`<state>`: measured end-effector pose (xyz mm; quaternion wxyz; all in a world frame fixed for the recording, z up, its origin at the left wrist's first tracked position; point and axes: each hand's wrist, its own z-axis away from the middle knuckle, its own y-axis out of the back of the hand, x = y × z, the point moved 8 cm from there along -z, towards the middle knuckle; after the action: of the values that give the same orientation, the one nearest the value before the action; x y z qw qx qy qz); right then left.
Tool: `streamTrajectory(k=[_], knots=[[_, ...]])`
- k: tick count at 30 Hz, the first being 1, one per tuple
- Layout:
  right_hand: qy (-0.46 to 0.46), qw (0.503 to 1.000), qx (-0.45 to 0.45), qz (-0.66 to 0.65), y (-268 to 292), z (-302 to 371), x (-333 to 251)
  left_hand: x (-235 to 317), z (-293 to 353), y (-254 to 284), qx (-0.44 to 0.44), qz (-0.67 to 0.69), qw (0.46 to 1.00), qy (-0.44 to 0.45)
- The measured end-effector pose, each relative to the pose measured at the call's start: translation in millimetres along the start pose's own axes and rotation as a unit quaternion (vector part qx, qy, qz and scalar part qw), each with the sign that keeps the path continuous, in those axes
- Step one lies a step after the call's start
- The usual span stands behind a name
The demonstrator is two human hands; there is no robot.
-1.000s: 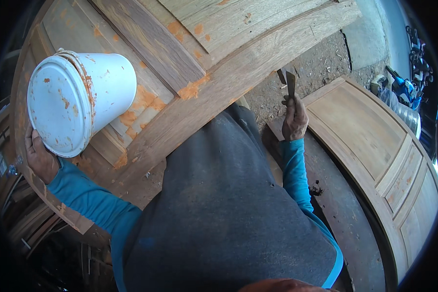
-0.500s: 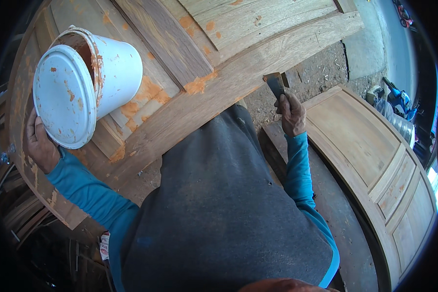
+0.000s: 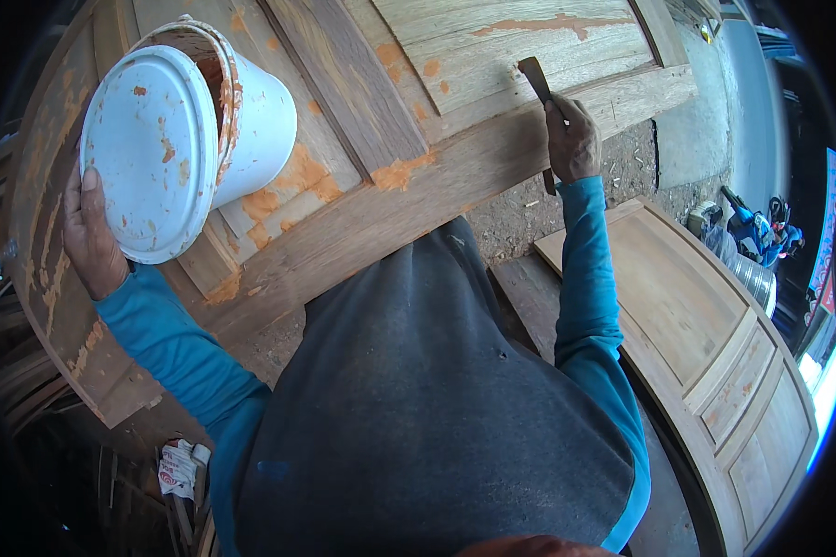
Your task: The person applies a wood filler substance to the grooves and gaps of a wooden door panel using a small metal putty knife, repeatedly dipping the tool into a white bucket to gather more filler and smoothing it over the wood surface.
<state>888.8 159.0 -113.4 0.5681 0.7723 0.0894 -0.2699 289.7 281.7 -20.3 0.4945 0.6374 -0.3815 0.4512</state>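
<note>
My left hand (image 3: 94,230) grips the lower left edge of a round white lid (image 3: 149,153), its thumb on the face and its fingers behind. Smears of orange putty spot the lid, which leans across the mouth of a white bucket (image 3: 262,130). Orange putty coats the bucket's rim and shows inside. My right hand (image 3: 574,139) is closed around a putty knife (image 3: 535,80), blade pointing up and away over the near edge of a wooden panel door (image 3: 492,153). Below that hand a thin brownish end sticks out. Patches of orange putty (image 3: 401,173) mark the door's joints.
A second panel door (image 3: 683,278) lies at the right, over a dark board. Bare ground (image 3: 529,218) shows between the doors. Wood scraps and a crumpled white packet (image 3: 178,469) lie at the lower left. A blue motorbike (image 3: 762,227) stands at the far right.
My right hand with the putty knife has moved forward, from beside the door's near edge to over it. The view has shifted slightly; my left hand still grips the lid.
</note>
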Motion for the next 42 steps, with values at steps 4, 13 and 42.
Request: streamTrajectory(k=[4, 13, 42], knots=[[0.025, 0.998, -0.026, 0.05, -11.7, -8.9, -3.9, 3.7, 3.8, -3.3, 0.004, 0.009, 1.0, -0.015], [0.079, 0.958, -0.12, 0.249, -37.0, 15.6, -23.4, 4.0, 8.1, -4.2, 0.021, 0.028, 0.999, 0.002], [0.656, 0.692, -0.299, 0.053, -107.8, -37.1, -460.7, -32.3, 142.0, 108.1, 0.271, 0.311, 0.908, -0.069]])
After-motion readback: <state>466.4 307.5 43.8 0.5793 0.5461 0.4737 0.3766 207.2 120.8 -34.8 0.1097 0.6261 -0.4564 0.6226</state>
